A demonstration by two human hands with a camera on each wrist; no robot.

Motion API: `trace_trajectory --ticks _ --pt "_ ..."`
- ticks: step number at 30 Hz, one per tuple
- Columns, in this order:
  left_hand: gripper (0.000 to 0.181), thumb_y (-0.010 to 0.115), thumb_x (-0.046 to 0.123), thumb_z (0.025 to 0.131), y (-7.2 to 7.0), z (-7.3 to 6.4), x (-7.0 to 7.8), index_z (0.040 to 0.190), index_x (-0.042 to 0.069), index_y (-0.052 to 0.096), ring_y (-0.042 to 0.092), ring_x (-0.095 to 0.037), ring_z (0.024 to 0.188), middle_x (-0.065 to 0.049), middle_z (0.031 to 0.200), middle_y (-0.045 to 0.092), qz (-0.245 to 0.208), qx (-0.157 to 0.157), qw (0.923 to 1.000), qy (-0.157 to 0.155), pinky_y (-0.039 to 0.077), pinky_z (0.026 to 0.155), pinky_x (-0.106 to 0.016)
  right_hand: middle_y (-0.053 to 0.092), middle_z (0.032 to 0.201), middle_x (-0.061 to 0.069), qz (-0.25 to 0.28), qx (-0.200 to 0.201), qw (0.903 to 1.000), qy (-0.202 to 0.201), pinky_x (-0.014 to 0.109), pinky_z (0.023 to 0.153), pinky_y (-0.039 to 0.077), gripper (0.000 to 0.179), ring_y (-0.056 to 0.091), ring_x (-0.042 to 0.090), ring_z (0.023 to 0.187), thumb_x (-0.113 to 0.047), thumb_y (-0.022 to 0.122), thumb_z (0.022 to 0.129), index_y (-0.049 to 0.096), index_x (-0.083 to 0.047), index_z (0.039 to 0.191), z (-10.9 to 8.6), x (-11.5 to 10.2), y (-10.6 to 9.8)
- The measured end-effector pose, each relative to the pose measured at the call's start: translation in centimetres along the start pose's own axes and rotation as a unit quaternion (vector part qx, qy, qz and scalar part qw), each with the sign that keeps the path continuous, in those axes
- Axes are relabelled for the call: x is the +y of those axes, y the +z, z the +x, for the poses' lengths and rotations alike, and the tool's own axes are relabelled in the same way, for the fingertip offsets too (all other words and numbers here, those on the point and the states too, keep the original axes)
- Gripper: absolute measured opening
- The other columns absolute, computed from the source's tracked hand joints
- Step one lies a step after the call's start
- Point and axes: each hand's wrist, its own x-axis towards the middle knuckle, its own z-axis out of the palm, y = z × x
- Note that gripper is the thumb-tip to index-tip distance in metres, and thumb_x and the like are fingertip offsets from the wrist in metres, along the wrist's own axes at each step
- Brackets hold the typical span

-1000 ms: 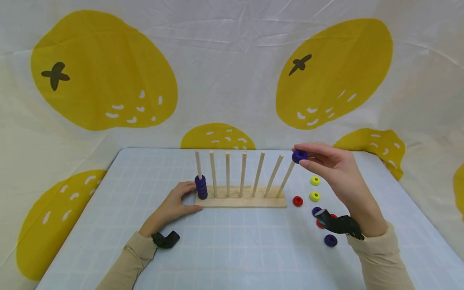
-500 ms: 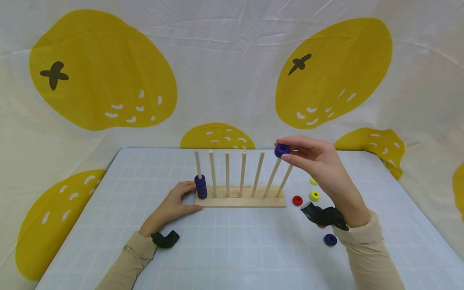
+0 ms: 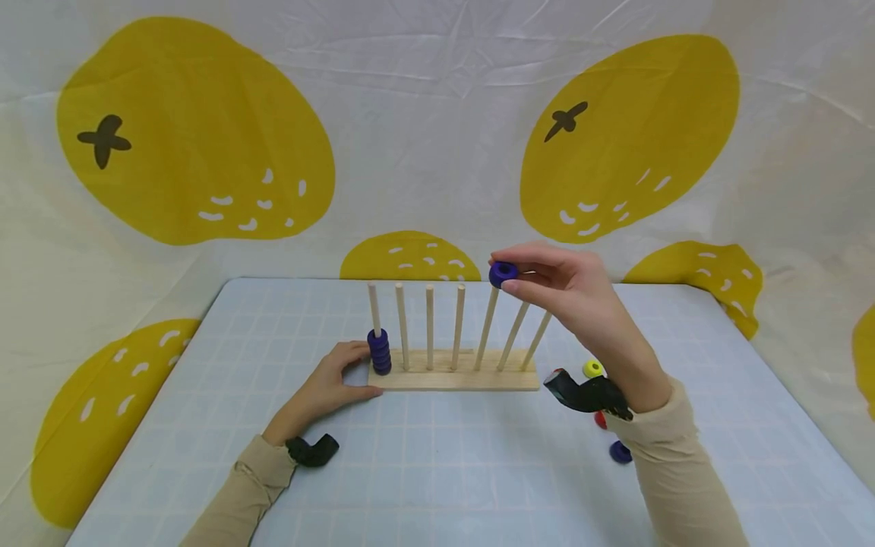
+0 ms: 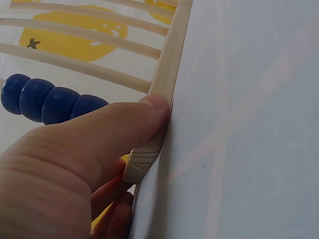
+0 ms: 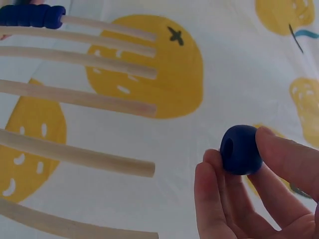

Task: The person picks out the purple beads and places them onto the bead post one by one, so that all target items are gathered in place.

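A wooden peg rack (image 3: 451,381) with a row of upright pegs stands on the table. On its leftmost peg sits a stack of several blue beads (image 3: 379,352). My left hand (image 3: 335,380) grips the rack's left end, its thumb along the front edge of the base, as the left wrist view shows. My right hand (image 3: 570,289) pinches one blue bead (image 5: 241,150) between thumb and fingers. In the head view that bead appears at the top of the fifth peg from the left; the right wrist view shows it apart from the peg tips.
Right of the rack, partly behind my right wrist, lie loose beads: a yellow bead (image 3: 592,368), a red bead (image 3: 601,419) and a blue bead (image 3: 620,452). A cloth with yellow fruit prints hangs behind the table (image 3: 437,471).
My right hand has carried the blue bead leftward and slightly up, from the rightmost peg to the fifth. The left hand and the rack have stayed in place.
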Motion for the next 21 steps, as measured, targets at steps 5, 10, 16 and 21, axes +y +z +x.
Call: trace_trajectory --ticks 5,10,16,21 --pt "0.065 0.092 0.023 0.070 0.0 0.0 0.0 0.127 0.005 0.065 0.050 -0.030 0.124 -0.009 0.132 0.059 -0.001 0.001 1.0000 0.001 0.040 0.106 -0.052 0.065 0.124 0.012 0.011 -0.002 0.9999 0.004 0.030 0.091 0.054 0.034 0.064 0.027 0.107 -0.003 0.070 0.091 0.067 -0.003 0.125 0.8 -0.3 0.8" --pt "0.066 0.092 0.022 0.070 0.0 0.0 0.0 0.127 0.005 0.065 0.050 -0.031 0.124 -0.010 0.132 0.059 -0.001 0.002 1.0000 0.004 0.040 0.106 -0.053 0.065 0.124 0.012 0.031 -0.011 0.9994 0.006 0.032 0.091 0.054 0.036 0.065 0.028 0.107 -0.001 0.071 0.090 0.067 -0.002 0.126 1.9 -0.7 1.6" --pt "0.065 0.092 0.020 0.070 0.0 0.0 -0.1 0.127 0.004 0.065 0.050 -0.031 0.124 -0.011 0.131 0.060 -0.002 0.003 1.0000 0.007 0.040 0.106 -0.052 0.066 0.122 0.012 0.041 -0.028 0.9988 0.002 0.033 0.091 0.055 0.035 0.066 0.027 0.105 0.000 0.070 0.091 0.067 -0.002 0.125 3.0 -1.1 2.8" --pt "0.066 0.092 0.019 0.070 0.0 0.0 0.0 0.127 0.003 0.065 0.050 -0.031 0.124 -0.011 0.131 0.060 -0.003 0.002 1.0000 0.007 0.040 0.106 -0.052 0.066 0.121 0.011 0.042 -0.041 0.9983 0.002 0.034 0.089 0.056 0.033 0.066 0.026 0.103 -0.001 0.070 0.091 0.067 -0.001 0.124 4.2 -1.1 3.9"
